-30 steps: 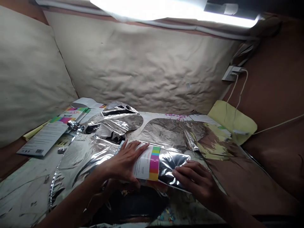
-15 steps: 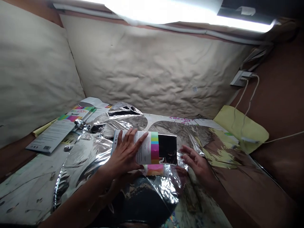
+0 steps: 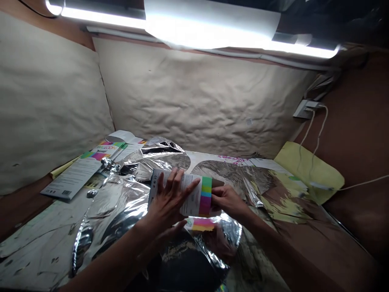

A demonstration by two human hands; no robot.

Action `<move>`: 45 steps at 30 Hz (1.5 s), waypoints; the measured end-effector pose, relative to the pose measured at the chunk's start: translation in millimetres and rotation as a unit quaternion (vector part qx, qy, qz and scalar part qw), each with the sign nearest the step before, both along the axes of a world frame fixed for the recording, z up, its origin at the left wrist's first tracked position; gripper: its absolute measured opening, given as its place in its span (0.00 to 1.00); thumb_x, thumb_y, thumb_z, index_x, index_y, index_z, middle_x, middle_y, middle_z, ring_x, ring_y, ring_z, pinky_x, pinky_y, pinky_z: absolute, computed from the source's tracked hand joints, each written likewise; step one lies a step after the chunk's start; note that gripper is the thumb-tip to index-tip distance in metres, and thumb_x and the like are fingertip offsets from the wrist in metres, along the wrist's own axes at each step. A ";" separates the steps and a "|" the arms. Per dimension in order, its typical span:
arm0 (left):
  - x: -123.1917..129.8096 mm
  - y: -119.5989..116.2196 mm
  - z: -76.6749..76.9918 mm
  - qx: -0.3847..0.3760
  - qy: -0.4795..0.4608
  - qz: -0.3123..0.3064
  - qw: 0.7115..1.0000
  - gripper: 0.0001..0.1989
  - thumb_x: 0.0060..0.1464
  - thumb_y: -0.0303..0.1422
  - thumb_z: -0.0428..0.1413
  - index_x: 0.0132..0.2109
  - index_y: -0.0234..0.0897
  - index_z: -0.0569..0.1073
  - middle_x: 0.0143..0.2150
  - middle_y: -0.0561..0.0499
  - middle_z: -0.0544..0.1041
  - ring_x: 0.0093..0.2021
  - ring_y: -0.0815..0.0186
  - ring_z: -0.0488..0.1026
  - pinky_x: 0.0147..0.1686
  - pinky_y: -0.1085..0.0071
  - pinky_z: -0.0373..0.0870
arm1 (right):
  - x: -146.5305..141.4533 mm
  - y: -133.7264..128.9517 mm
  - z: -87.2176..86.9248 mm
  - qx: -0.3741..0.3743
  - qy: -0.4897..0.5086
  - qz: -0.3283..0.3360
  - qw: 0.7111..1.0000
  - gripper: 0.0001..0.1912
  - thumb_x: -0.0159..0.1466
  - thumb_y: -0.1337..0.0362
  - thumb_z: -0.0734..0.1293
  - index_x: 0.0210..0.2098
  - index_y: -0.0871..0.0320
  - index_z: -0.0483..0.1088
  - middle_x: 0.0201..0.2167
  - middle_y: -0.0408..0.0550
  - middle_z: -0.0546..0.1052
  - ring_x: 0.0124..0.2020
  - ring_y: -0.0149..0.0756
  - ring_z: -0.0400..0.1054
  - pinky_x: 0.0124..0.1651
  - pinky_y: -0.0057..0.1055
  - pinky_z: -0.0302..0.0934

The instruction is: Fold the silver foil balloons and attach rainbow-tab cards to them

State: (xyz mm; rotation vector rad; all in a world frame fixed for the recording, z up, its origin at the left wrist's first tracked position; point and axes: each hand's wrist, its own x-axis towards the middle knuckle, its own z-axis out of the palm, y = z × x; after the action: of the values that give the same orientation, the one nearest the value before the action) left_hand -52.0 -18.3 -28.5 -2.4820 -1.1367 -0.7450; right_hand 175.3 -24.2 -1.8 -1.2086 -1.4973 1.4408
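A white printed packet [image 3: 194, 200] with a green, blue and magenta striped end lies over shiny silver foil [image 3: 118, 202]. My left hand [image 3: 170, 194] presses flat on the packet, its fingers spread across the printed face. At the striped end, my right hand [image 3: 226, 198] has its fingers pinched together at the packet's opening, over the folded foil that sticks out there. Its fingertips are partly hidden by the packet. The foil mirrors the packet's stripes and my hands just below.
More printed packets [image 3: 73, 176] lie at the left. A yellow sheet [image 3: 306, 170] stands at the back right, under a wall socket [image 3: 306, 108] with white cables. A lit tube lamp [image 3: 103, 18] hangs above the papered wall.
My right hand has moved left onto the packet's striped end and closed its fingers there. Less of the dark folded foil shows. The camera view has tilted up slightly.
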 end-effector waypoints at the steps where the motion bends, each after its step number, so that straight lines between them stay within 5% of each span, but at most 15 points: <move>1: 1.2 -1.2 -0.2 -0.001 0.000 0.000 1.000 0.52 0.46 0.47 0.65 0.72 0.50 0.49 0.71 0.37 0.49 0.70 0.38 0.44 0.66 0.39 0.31 | -4.1 0.3 1.1 -0.025 0.022 0.023 0.999 0.21 0.53 0.47 0.75 0.29 0.61 0.79 0.23 0.45 0.77 0.24 0.32 0.70 0.31 0.29 0.65; 4: 1.7 -2.6 -0.3 -0.002 -0.007 0.013 1.000 0.50 0.48 0.45 0.64 0.72 0.50 0.48 0.70 0.36 0.51 0.70 0.39 0.45 0.66 0.39 0.32 | -10.0 0.2 6.5 -0.107 0.129 0.089 0.982 0.19 0.55 0.52 0.76 0.37 0.61 0.78 0.32 0.49 0.80 0.33 0.37 0.75 0.41 0.33 0.68; 7: -0.2 -1.6 -0.3 0.004 -0.017 0.034 0.999 0.48 0.50 0.44 0.63 0.72 0.49 0.48 0.70 0.35 0.52 0.70 0.39 0.45 0.66 0.39 0.30 | -11.0 1.9 10.0 -0.170 0.244 0.156 0.942 0.29 0.61 0.41 0.67 0.43 0.62 0.76 0.40 0.56 0.80 0.43 0.43 0.75 0.50 0.40 0.67; 10: -0.3 -2.5 -1.2 0.009 -0.016 0.033 0.999 0.51 0.48 0.43 0.65 0.72 0.50 0.47 0.70 0.36 0.51 0.70 0.38 0.46 0.65 0.38 0.30 | -18.0 7.5 6.4 -0.143 0.245 0.207 0.936 0.32 0.62 0.39 0.64 0.48 0.62 0.74 0.44 0.56 0.78 0.46 0.43 0.73 0.53 0.41 0.65; 13: 1.6 -5.7 -1.6 0.025 -0.015 0.035 0.999 0.50 0.50 0.43 0.63 0.73 0.51 0.44 0.70 0.36 0.51 0.70 0.39 0.47 0.65 0.37 0.33 | -26.5 14.0 1.3 -0.090 0.181 0.217 0.955 0.25 0.56 0.54 0.76 0.48 0.61 0.74 0.43 0.52 0.79 0.42 0.40 0.75 0.53 0.39 0.66; 15: 3.1 -7.1 -0.5 0.038 -0.032 0.063 0.997 0.49 0.52 0.45 0.62 0.73 0.51 0.42 0.70 0.35 0.50 0.70 0.40 0.47 0.65 0.36 0.33 | -28.1 13.9 1.3 -0.029 0.124 0.178 0.976 0.25 0.55 0.55 0.76 0.48 0.62 0.74 0.43 0.54 0.79 0.43 0.44 0.75 0.53 0.42 0.67; 17: 5.1 -7.3 0.9 0.048 -0.062 0.112 0.991 0.51 0.52 0.49 0.61 0.73 0.48 0.40 0.70 0.33 0.49 0.70 0.39 0.47 0.64 0.35 0.33 | -26.9 7.3 2.9 0.125 0.051 0.030 0.990 0.28 0.56 0.54 0.75 0.53 0.59 0.71 0.50 0.56 0.76 0.51 0.49 0.71 0.57 0.46 0.65; 20: 9.7 -6.8 1.5 0.072 -0.104 0.165 0.978 0.59 0.48 0.57 0.61 0.73 0.40 0.36 0.69 0.26 0.45 0.69 0.35 0.44 0.63 0.33 0.30 | -26.8 -9.3 2.1 0.314 -0.006 -0.208 0.926 0.51 0.53 0.55 0.78 0.69 0.52 0.51 0.67 0.57 0.60 0.65 0.53 0.57 0.62 0.46 0.60; 23: 14.1 -9.4 2.0 0.099 -0.129 0.151 0.975 0.67 0.43 0.61 0.62 0.73 0.33 0.32 0.69 0.21 0.43 0.69 0.30 0.43 0.61 0.30 0.29 | -31.3 -18.8 -0.9 0.234 0.099 -0.167 0.953 0.61 0.55 0.53 0.76 0.72 0.51 0.31 0.66 0.61 0.61 0.61 0.53 0.63 0.56 0.45 0.67; 27: 8.5 -14.9 14.2 0.029 -0.220 0.053 0.974 0.67 0.41 0.63 0.62 0.73 0.33 0.36 0.64 0.26 0.57 0.64 0.34 0.57 0.60 0.34 0.47 | -26.4 -9.0 8.7 0.171 0.236 -0.149 0.945 0.46 0.57 0.57 0.76 0.68 0.54 0.51 0.53 0.57 0.75 0.52 0.48 0.72 0.52 0.41 0.68; 30: -1.5 -13.1 29.5 -0.156 -0.390 -0.060 0.906 0.52 0.53 0.56 0.58 0.73 0.40 0.41 0.49 0.41 0.74 0.45 0.53 0.74 0.48 0.53 0.70 | -12.0 2.4 25.6 0.162 0.224 -0.111 0.955 0.36 0.53 0.60 0.78 0.59 0.57 0.66 0.46 0.53 0.79 0.46 0.45 0.74 0.48 0.37 0.68; 33: -5.8 -7.7 38.2 -0.348 -0.507 -0.184 0.767 0.37 0.60 0.49 0.56 0.69 0.37 0.56 0.36 0.48 0.76 0.33 0.63 0.74 0.37 0.67 0.72 | -4.7 7.0 38.8 0.152 0.157 -0.004 0.976 0.24 0.51 0.62 0.79 0.46 0.60 0.75 0.37 0.48 0.81 0.38 0.40 0.75 0.43 0.34 0.67; 35: -5.4 -4.8 38.5 -0.403 -0.535 -0.224 0.707 0.27 0.58 0.45 0.59 0.59 0.33 0.71 0.34 0.48 0.77 0.31 0.65 0.73 0.33 0.72 0.70 | -7.8 6.7 42.0 0.164 0.109 0.048 0.979 0.17 0.52 0.61 0.78 0.39 0.61 0.76 0.32 0.46 0.80 0.35 0.38 0.74 0.39 0.31 0.66; 39: -5.8 -1.6 34.9 -0.368 -0.564 -0.205 0.710 0.13 0.53 0.36 0.65 0.42 0.32 0.78 0.31 0.50 0.76 0.30 0.68 0.71 0.29 0.76 0.67 | -20.6 4.0 41.3 0.227 0.033 0.052 0.972 0.11 0.59 0.59 0.74 0.37 0.60 0.76 0.30 0.45 0.78 0.33 0.37 0.72 0.35 0.30 0.65; 45: -14.1 5.6 37.4 -0.345 -0.570 -0.270 0.695 0.10 0.55 0.32 0.64 0.43 0.35 0.76 0.41 0.48 0.77 0.37 0.67 0.73 0.35 0.75 0.69 | -21.8 8.2 40.5 0.332 -0.005 0.070 0.941 0.13 0.64 0.60 0.70 0.48 0.51 0.78 0.55 0.49 0.76 0.56 0.46 0.69 0.53 0.37 0.66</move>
State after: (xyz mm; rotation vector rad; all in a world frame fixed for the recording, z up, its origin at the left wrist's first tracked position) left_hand -66.1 -12.7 8.8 -2.9267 -1.0488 -2.7630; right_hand 153.5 -16.0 38.7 -0.6995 -1.8933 0.8790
